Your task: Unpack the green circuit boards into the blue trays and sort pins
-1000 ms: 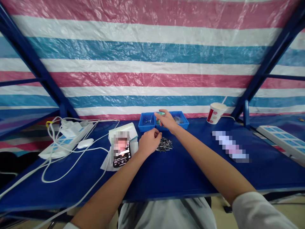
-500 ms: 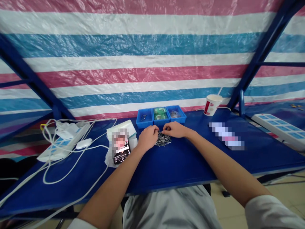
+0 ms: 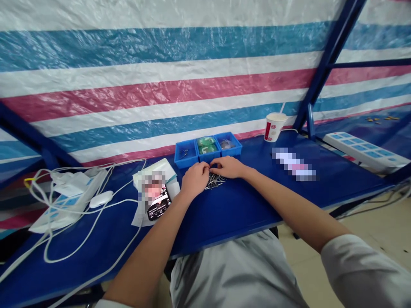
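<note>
A loose pile of thin metal pieces like screws or nails [image 3: 215,181] lies on the blue table [image 3: 224,216]. At the pile's back left edge is my left hand [image 3: 195,177], its fingers curled in and pressed together. My right hand [image 3: 228,167] reaches over the back of the pile, fingers bent and their tips close to those of my left hand. Whatever the fingertips hold is too small to make out. Just behind the hands stand three joined blue bins: the left [image 3: 186,155] holds a few small metal pieces, the middle green packets [image 3: 207,145], the right clear packets [image 3: 226,144].
To the left are a lit phone [image 3: 159,207] against a box [image 3: 168,168], a white case [image 3: 101,199], tangled white cables and a power strip [image 3: 69,203]. On the right stand a paper cup [image 3: 274,127], a blurred-out phone-like object [image 3: 293,164] and another power strip [image 3: 366,149].
The head view has shifted, so the table items appear further left and mostly higher. My hands have drawn closer together over the back of the pile.
</note>
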Demonstrator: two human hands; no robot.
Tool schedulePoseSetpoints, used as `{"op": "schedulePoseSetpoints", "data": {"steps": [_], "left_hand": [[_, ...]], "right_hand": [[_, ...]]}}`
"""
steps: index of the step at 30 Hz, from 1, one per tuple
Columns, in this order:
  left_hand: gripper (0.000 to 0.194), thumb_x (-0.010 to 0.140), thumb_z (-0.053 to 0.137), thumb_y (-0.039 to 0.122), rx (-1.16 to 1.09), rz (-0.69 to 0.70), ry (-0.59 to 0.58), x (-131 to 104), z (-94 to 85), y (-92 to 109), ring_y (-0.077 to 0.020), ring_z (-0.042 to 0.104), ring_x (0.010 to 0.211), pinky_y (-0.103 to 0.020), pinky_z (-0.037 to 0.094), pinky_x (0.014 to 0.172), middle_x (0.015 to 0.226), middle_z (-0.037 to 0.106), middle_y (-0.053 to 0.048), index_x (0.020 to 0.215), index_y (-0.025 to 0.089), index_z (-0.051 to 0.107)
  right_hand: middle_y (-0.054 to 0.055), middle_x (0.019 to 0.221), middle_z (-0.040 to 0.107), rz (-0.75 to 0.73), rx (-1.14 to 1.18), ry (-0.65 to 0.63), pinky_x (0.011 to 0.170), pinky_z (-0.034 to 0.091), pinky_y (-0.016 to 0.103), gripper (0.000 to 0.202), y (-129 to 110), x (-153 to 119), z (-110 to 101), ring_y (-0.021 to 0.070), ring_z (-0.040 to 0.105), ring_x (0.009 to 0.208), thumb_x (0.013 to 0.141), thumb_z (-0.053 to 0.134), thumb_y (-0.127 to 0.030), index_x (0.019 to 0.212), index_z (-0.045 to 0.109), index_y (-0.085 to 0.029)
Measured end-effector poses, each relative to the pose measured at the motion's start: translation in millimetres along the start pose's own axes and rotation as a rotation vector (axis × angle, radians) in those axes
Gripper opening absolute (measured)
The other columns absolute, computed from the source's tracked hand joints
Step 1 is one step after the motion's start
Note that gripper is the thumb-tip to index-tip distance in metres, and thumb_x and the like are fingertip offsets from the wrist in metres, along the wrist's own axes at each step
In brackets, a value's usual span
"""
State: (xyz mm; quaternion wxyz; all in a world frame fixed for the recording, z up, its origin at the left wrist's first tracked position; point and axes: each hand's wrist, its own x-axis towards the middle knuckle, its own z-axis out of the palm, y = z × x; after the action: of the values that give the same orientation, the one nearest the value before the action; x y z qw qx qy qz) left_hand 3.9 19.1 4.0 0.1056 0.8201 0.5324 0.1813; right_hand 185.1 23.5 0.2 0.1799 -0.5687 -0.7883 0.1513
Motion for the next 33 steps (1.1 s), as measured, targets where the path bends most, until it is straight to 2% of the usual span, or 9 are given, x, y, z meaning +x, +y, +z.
{"op": "schedulePoseSetpoints", "data": {"steps": [5,10,13,18,23,27,30,33], "left_hand": [[0.028,0.097,0.043,0.024,-0.02,0.015,0.024,1.1,-0.8,-1.3,-0.0258,0.067,0.104,-0.036,0.052,0.091,0.109,0.071,-0.006,0.104,0.025,0.07],[0.035,0.089,0.042,0.006,-0.044,0.039,0.043,3.4,-2.5,-3.5,-0.0216,0.067,0.105,-0.032,0.051,0.093,0.109,0.072,-0.006,0.102,0.022,0.07],[0.038,0.086,0.042,0.003,-0.054,0.028,0.049,2.7,-3.4,-2.0,-0.021,0.068,0.104,-0.032,0.051,0.093,0.107,0.072,-0.006,0.101,0.022,0.071],[0.031,0.092,0.044,0.014,-0.063,-0.012,0.071,0.1,-4.3,1.5,-0.0245,0.068,0.106,-0.035,0.051,0.093,0.112,0.071,-0.005,0.102,0.025,0.07],[0.028,0.097,0.041,0.023,-0.078,-0.044,0.104,0.5,-6.0,3.9,-0.027,0.067,0.105,-0.038,0.05,0.091,0.112,0.071,-0.006,0.101,0.025,0.069],[0.033,0.101,0.037,0.035,-0.096,-0.062,0.129,1.2,-8.0,7.1,-0.0286,0.067,0.104,-0.038,0.049,0.089,0.107,0.072,-0.008,0.096,0.023,0.068],[0.039,0.102,0.034,0.042,-0.119,-0.081,0.147,0.7,-10.0,8.8,-0.0275,0.067,0.101,-0.036,0.048,0.087,0.105,0.073,-0.008,0.095,0.023,0.067],[0.044,0.103,0.032,0.049,-0.151,-0.094,0.165,-0.5,-11.1,8.0,-0.026,0.068,0.099,-0.034,0.048,0.084,0.102,0.075,-0.005,0.096,0.024,0.068]], "right_hand": [[0.001,0.087,0.076,-0.018,-0.002,-0.004,0.067,0.038,0.026,0.031,-0.3,-2.3,-1.4,0.0207,0.068,0.082,0.091,0.062,-0.047,0.112,0.076,-0.029],[0.001,0.083,0.075,-0.011,0.033,0.032,0.065,0.036,0.026,0.026,0.4,-0.5,1.0,0.0184,0.066,0.076,0.091,0.063,-0.042,0.105,0.078,-0.026],[0.001,0.082,0.075,-0.038,0.074,0.037,0.065,0.037,0.026,0.02,0.0,3.0,4.7,0.0173,0.065,0.075,0.089,0.065,-0.037,0.099,0.078,-0.025],[0.002,0.083,0.075,-0.077,0.175,0.079,0.07,0.039,0.027,0.015,-1.1,8.3,10.7,0.0174,0.064,0.076,0.087,0.066,-0.028,0.092,0.078,-0.021],[0.0,0.076,0.073,-0.075,0.374,0.14,0.072,0.043,0.026,0.013,-3.0,10.9,8.0,0.0142,0.062,0.07,0.085,0.066,-0.025,0.085,0.077,-0.018],[0.003,0.078,0.074,-0.038,0.569,0.227,0.073,0.047,0.028,0.013,-5.4,13.1,2.3,0.015,0.064,0.073,0.084,0.067,-0.024,0.082,0.076,-0.016],[0.005,0.084,0.076,0.007,0.74,0.267,0.07,0.049,0.028,0.014,-6.9,13.9,-2.2,0.0151,0.064,0.074,0.085,0.065,-0.024,0.086,0.076,-0.016],[0.005,0.089,0.076,0.059,0.913,0.272,0.061,0.048,0.025,0.015,-8.2,11.9,-7.7,0.0117,0.059,0.066,0.086,0.064,-0.024,0.095,0.075,-0.017]]}}
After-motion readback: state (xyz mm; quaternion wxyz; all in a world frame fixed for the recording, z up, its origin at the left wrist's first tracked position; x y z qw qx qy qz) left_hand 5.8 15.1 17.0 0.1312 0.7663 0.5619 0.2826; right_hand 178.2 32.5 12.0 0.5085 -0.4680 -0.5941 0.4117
